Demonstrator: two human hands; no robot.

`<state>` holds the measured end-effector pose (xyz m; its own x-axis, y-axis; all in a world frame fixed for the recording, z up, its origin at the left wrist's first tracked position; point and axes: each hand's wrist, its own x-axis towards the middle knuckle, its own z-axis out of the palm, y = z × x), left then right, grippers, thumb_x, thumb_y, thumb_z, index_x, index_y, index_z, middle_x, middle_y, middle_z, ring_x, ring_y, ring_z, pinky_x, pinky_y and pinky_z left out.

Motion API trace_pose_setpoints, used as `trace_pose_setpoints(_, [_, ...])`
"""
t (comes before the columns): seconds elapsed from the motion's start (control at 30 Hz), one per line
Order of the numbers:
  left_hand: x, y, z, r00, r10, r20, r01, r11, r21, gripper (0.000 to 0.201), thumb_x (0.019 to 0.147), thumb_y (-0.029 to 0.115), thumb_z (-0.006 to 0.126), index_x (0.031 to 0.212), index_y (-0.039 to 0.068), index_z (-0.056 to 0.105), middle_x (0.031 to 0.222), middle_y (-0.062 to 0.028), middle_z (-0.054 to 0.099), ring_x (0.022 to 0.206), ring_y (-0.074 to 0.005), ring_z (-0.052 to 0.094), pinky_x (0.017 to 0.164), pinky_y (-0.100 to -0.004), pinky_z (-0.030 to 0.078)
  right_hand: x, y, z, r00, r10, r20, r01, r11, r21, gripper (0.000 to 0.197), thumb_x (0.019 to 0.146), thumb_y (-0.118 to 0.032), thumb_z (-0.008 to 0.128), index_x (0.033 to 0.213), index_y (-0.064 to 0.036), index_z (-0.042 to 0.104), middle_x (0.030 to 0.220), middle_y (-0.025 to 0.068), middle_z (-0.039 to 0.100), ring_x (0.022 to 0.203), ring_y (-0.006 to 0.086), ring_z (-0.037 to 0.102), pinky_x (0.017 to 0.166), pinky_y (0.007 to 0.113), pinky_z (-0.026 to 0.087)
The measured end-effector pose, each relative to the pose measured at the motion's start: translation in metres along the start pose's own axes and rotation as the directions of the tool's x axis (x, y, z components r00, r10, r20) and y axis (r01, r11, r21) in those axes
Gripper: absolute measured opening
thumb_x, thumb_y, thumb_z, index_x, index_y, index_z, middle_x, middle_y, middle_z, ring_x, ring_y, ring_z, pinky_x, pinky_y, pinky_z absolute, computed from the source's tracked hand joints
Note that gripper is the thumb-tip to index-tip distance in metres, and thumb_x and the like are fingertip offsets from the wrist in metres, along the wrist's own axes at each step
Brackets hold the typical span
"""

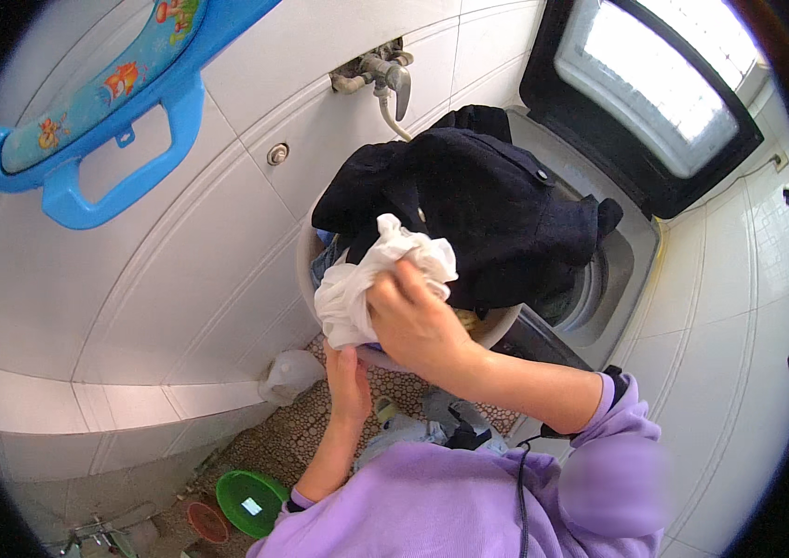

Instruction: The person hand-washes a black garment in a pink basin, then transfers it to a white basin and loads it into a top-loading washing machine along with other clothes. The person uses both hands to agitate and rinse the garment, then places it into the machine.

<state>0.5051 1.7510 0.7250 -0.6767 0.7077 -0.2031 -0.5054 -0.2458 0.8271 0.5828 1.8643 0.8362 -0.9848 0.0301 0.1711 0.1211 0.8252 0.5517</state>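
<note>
A crumpled white cloth (343,302), thin and soft-looking, is bunched up between my two hands. My right hand (413,316) grips its upper part, fingers curled into the folds. From below, my left hand (347,377) holds its lower edge, the thumb showing and the other fingers mostly hidden. Just under the cloth is a pale round basin (506,325) heaped with laundry. On top lies a large black garment (478,205) with metal buttons, spilling over to the right. A bit of blue denim (327,260) shows at the basin's left side.
Right of the basin stands a grey washing machine (641,251), its dark-framed lid (650,93) raised. A tap (385,74) juts from the tiled wall behind. A blue padded child's toilet seat (120,158) hangs at left. Green (250,498) and red basins (207,523) sit on the floor.
</note>
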Motion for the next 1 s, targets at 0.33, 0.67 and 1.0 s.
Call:
trace_pose_setpoints(0.33, [0.009, -0.005, 0.008, 0.979, 0.063, -0.193, -0.021, 0.977, 0.210, 0.057, 0.083, 0.009, 0.068, 0.133, 0.003, 0.042, 0.130, -0.0101, 0.050, 0.117, -0.0194, 0.050, 0.098, -0.0343, 0.041, -0.065, 0.115, -0.025, 0.970, 0.239, -0.037, -0.112, 0.581, 0.806, 0.069, 0.055, -0.023, 0.086, 0.119, -0.0130, 0.061, 0.125, 0.0151, 0.053, 0.117, 0.0338, 0.049, 0.104, 0.046, 0.037])
trace_pose_setpoints(0.67, [0.009, -0.006, 0.013, 0.954, 0.203, -0.222, -0.155, 0.964, 0.216, 0.060, 0.080, 0.002, 0.068, 0.132, 0.006, 0.038, 0.121, -0.0093, 0.053, 0.112, -0.0182, 0.051, 0.095, -0.0318, 0.042, -0.066, 0.147, -0.013, 0.746, 0.660, -0.083, -0.432, 0.576, 0.694, 0.052, 0.057, 0.005, 0.070, 0.106, -0.0104, 0.066, 0.094, 0.0108, 0.062, 0.087, 0.0287, 0.063, 0.080, 0.034, 0.051])
trace_pose_setpoints(1.0, [0.018, -0.023, -0.005, 0.927, 0.346, -0.145, -0.288, 0.904, 0.316, 0.052, 0.081, 0.004, 0.066, 0.128, 0.006, 0.043, 0.117, -0.0084, 0.057, 0.103, -0.0180, 0.057, 0.087, -0.0299, 0.047, -0.030, 0.073, -0.046, 0.733, 0.599, -0.322, -0.214, 0.653, 0.727, 0.057, 0.057, -0.005, 0.067, 0.114, -0.0124, 0.067, 0.087, 0.0099, 0.058, 0.073, 0.0237, 0.056, 0.070, 0.034, 0.050])
